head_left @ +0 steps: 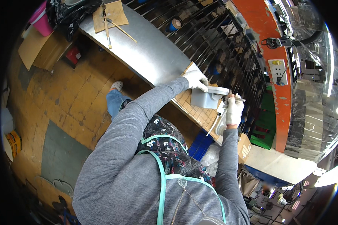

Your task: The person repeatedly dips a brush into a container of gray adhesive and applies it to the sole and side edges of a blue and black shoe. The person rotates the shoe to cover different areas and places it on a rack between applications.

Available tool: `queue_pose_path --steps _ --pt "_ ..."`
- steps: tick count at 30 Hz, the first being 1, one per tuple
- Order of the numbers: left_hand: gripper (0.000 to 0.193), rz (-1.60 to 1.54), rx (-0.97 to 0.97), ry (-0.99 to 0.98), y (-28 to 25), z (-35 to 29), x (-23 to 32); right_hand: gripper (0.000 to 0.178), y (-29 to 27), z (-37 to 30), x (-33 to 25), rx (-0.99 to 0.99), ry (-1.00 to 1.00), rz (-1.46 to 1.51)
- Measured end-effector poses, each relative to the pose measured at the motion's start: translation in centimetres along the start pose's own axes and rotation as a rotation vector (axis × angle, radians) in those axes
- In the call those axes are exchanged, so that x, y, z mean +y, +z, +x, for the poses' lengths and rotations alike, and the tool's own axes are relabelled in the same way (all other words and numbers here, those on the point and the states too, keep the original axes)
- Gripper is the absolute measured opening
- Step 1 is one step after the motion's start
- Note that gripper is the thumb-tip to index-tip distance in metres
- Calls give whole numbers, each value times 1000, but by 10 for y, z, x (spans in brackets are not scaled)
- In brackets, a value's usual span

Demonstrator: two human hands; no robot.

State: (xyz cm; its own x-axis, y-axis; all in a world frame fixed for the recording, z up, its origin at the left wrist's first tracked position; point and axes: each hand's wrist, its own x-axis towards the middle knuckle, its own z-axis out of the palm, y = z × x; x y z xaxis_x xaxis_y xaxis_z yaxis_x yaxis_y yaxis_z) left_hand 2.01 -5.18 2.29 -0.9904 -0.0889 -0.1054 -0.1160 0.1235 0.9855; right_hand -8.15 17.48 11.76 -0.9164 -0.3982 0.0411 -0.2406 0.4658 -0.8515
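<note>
A grey box-shaped part (204,98) with a rounded flange along its upper edge sits on a tan, grid-patterned board (184,101). My left hand (196,80), in a white glove, has its fingers curled over the part's far left edge and holds it. At the part's right end, my right hand (234,110) is closed around a thin tool. Its glove leaves some fingertips bare, and the tool is too small to make out its kind. Below that hand lie a round whitish dish (221,126) and a thin pale stick (213,125).
Brushes (107,28) rest on a piece of cardboard at the bench's left end, beside a black plastic bag (69,18). Metal bars (199,41) run behind the metal bench (146,47). An orange beam with a power socket (278,71) stands right. A blue crate (199,147) is below.
</note>
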Motion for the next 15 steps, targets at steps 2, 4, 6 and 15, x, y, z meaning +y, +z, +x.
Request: queue_pose_path --steps 2,4,6,15 --pt "42 13 17 29 0 0 0 14 -6 2 1 15 9 187" --pt "40 24 48 111 1 1 -1 16 -7 2 5 96 9 37" --pt "38 -14 53 98 2 2 -3 19 -3 1 8 90 -228 -376" --pt "37 -22 7 16 3 7 -6 19 6 -10 2 184 -132 -125"
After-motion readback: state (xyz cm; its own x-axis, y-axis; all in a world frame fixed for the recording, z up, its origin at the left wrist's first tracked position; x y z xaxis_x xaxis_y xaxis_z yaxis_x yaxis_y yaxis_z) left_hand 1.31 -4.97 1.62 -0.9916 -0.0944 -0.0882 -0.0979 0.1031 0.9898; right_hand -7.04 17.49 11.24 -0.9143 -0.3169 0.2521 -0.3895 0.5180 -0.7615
